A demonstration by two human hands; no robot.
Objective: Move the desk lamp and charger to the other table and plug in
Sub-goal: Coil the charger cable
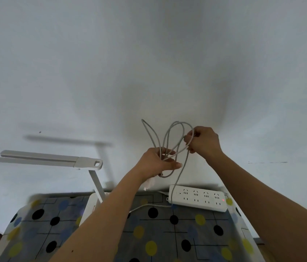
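On the table [167, 233] by the wall the lamp [41, 158] is standing near the strip [198, 198], while the left hand [156, 163] and right hand [203, 141] are gripping the charger's [149, 183] looped cable [165, 137] in curled fingers [173, 164] above it, plugging in seemingly left to do.

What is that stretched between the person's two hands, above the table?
In the head view, loops of grey cable fill the gap: the left hand holds the coil, and the right hand pinches one strand.

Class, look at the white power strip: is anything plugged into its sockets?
No: every socket showing on the power strip is empty; the left hand and right hand hold the coiled gray cable above it.
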